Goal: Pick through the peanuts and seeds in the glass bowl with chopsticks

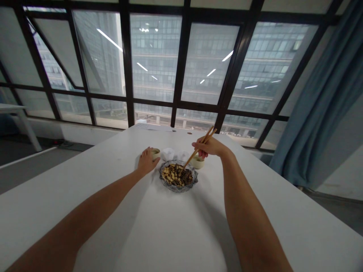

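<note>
A clear glass bowl with a wavy rim [178, 189] stands on the white table, holding pale peanuts [169, 174] on its left and dark seeds [185, 176] on its right. My right hand [208, 146] is closed round a pair of wooden chopsticks [193, 154], whose tips reach down into the bowl's contents. Whether the tips pinch anything is too small to tell. To the left, my left hand [146, 161] wraps round a small pale green bowl [155, 153]. A second small pale bowl [197, 162] sits below my right hand, partly covered by it.
Two whitish, crumpled-looking things [168, 153] lie behind the glass bowl. White sheets [154, 127] lie at the far end of the table [159, 234], with two small round spots nearby. Beyond are dark-framed windows, and a blue curtain [314, 102] hangs at right.
</note>
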A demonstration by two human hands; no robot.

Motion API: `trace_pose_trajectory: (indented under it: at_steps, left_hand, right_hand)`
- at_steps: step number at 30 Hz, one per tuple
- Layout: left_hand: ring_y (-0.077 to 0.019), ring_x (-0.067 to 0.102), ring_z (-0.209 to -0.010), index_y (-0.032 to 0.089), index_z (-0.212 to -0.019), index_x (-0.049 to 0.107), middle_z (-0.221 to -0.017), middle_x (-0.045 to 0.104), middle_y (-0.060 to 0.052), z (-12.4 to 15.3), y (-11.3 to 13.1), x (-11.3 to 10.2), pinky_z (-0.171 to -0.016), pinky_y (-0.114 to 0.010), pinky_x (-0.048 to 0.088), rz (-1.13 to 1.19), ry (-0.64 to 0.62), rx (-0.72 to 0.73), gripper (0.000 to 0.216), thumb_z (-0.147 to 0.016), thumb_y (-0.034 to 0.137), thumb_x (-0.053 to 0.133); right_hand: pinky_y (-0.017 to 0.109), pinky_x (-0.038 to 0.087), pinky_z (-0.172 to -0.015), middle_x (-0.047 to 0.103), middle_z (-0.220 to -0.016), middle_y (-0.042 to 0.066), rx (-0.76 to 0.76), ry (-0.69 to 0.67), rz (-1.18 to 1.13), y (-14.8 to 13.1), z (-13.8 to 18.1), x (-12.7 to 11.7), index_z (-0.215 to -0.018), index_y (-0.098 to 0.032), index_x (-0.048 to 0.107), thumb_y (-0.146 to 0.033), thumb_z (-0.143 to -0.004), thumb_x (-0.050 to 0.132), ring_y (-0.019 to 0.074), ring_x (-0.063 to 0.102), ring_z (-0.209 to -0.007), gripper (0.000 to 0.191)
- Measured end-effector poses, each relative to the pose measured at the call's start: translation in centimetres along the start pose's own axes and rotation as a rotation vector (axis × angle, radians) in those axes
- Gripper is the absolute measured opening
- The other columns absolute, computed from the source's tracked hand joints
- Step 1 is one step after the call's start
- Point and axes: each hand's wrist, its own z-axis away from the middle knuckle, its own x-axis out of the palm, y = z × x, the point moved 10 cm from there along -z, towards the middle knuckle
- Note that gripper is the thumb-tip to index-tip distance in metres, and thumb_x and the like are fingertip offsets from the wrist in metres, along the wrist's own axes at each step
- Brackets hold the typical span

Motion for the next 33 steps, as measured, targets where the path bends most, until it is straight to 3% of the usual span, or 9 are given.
trace_pose_trajectory:
  at_steps: [8, 13, 18, 22, 28, 33]
  left_hand:
    - [-0.0321, 0.057, -0.131, 0.016, -0.146, 0.034, -0.147, 0.054, -0.02, -0.8, -3.6, 2.0, -0.107, -0.042, 0.045, 0.236, -0.132, -0.219, 0.084, -0.079, 0.046, 0.076]
    - [-0.0344, 0.052, -0.137, 0.015, -0.144, 0.041, -0.15, 0.051, -0.023, -1.1, -4.2, 2.1, -0.11, -0.043, 0.043, 0.254, -0.111, -0.23, 0.084, -0.076, 0.044, 0.079]
    - [-0.0361, 0.05, -0.138, 0.01, -0.144, 0.043, -0.148, 0.051, -0.025, -1.1, -4.4, 2.0, -0.111, -0.042, 0.042, 0.257, -0.108, -0.256, 0.091, -0.071, 0.046, 0.082]
    - [-0.0349, 0.051, -0.136, 0.011, -0.143, 0.045, -0.145, 0.052, -0.024, -1.0, -4.6, 1.9, -0.112, -0.04, 0.041, 0.227, -0.106, -0.284, 0.095, -0.066, 0.048, 0.085]
    - [-0.0313, 0.059, -0.123, 0.012, -0.128, 0.059, -0.129, 0.061, -0.019, -1.1, -3.9, 1.4, -0.107, -0.038, 0.046, 0.207, -0.103, -0.233, 0.077, -0.066, 0.05, 0.085]
    - [-0.0295, 0.062, -0.116, 0.013, -0.123, 0.06, -0.125, 0.062, -0.017, -1.1, -3.6, 0.7, -0.103, -0.038, 0.049, 0.235, -0.084, -0.233, 0.073, -0.063, 0.045, 0.087]
  right_hand:
    - [0.02, 0.045, -0.034, 0.066, -0.049, 0.005, -0.088, 0.075, -0.177, -0.4, -0.2, -1.3, -0.067, -0.015, 0.064, -0.056, -0.076, 0.08, 0.0113, 0.056, -0.035, 0.046]
    - [0.02, 0.044, -0.033, 0.066, -0.049, 0.005, -0.104, 0.1, -0.202, -1.0, 0.2, -1.6, -0.067, -0.014, 0.065, -0.059, -0.074, 0.08, 0.011, 0.056, -0.035, 0.048]
    - [0.019, 0.045, -0.033, 0.067, -0.05, 0.005, -0.119, 0.146, -0.15, -1.8, 0.5, -2.2, -0.067, -0.015, 0.064, -0.058, -0.078, 0.079, 0.0112, 0.057, -0.036, 0.047]
    - [0.02, 0.047, -0.035, 0.068, -0.053, 0.006, -0.178, 0.216, -0.023, -4.0, 1.4, -2.6, -0.069, -0.016, 0.062, -0.052, -0.085, 0.074, 0.0126, 0.06, -0.04, 0.041]
    - [0.02, 0.046, -0.038, 0.069, -0.057, 0.006, -0.206, 0.253, 0.198, -8.2, 3.4, -2.0, -0.068, -0.016, 0.061, -0.04, -0.093, 0.065, 0.0117, 0.06, -0.042, 0.035]
    - [0.02, 0.048, -0.039, 0.069, -0.058, 0.005, -0.226, 0.223, 0.158, -8.6, 3.5, -1.6, -0.069, -0.016, 0.061, -0.043, -0.092, 0.066, 0.0125, 0.062, -0.044, 0.036]
